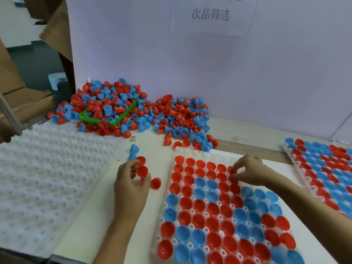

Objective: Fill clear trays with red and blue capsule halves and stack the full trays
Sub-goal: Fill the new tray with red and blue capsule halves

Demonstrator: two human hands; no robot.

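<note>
Hands (131,180) two, trays (182,149) three

So the worktop (144,216) is pale, and there's a lot on it: an empty white dimpled tray stack (47,180) on the left, a nearly full clear tray (219,206) in the middle, another filled tray (323,168) on the right, and a loose capsule-half pile (133,109) burying a green bin (99,120) at the back.

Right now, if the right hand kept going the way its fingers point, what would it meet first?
The right hand points left and slightly down over the clear plastic tray. It would most likely meet first the red plastic capsule halves seated in the upper rows; depth is unclear.
</note>
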